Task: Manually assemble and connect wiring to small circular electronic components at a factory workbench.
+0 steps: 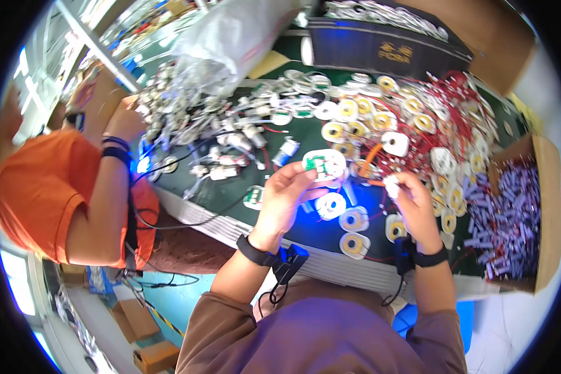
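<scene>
My left hand (285,193) is closed, thumb and fingers pinching a white plastic disc with a green circuit board (323,166) above the near part of the table. To its right, my right hand (416,202) is closed in a pinch around a small white piece (391,186), too small to name. Orange strips (372,157) show just left of those fingertips; whether they join the white piece, I cannot tell. Blue light falls below and between my hands. A white ring-shaped part (330,206) and a white plate with a dark-centred ring (354,244) lie there.
White plates with yellow rings and red wires (422,121) are heaped ahead. A carton of small purple-grey cylinders (538,268) stands at right, a black box (380,47) at the back. White parts (187,118) pile up at left, beside a person in an orange shirt (50,187).
</scene>
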Available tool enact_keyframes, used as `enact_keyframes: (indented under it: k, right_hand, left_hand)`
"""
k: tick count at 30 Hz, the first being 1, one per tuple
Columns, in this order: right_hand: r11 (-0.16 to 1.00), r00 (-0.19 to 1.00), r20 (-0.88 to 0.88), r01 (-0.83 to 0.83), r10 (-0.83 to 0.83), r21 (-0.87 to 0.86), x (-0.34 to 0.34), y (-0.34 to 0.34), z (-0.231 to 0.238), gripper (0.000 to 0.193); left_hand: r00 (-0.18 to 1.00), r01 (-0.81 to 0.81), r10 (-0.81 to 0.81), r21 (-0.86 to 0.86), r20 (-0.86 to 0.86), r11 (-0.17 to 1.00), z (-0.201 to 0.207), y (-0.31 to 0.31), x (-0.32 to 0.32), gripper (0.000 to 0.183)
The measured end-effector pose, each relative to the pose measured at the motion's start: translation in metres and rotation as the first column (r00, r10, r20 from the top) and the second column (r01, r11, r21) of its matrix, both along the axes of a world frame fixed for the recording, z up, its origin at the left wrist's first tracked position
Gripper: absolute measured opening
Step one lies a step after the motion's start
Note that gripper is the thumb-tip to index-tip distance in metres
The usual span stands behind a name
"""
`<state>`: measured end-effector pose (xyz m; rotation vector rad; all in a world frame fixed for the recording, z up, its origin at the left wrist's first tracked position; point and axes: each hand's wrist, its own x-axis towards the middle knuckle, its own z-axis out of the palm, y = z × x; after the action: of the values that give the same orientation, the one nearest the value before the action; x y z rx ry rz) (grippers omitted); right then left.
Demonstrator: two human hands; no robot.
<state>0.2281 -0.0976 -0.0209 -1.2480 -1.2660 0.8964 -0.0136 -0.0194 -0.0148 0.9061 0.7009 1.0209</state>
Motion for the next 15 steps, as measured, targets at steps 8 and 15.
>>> enact_keyframes:
  k: [8,15]
  right_hand:
    - [0.997,0.997,-0.067,0.027,-0.032,-0.073,0.007,-0.003,0.006,0.012]
    - [0.998,0.994,0.106,0.029,-0.023,-0.051,0.005,-0.008,0.000,0.010]
  left_hand:
    - [0.853,-0.480,0.513,0.532,0.097,0.698,0.113,0.087,-0.092,0.013]
    - [0.496,-0.811,0.802,0.506,0.332,0.292,0.134,0.178,-0.182,0.016]
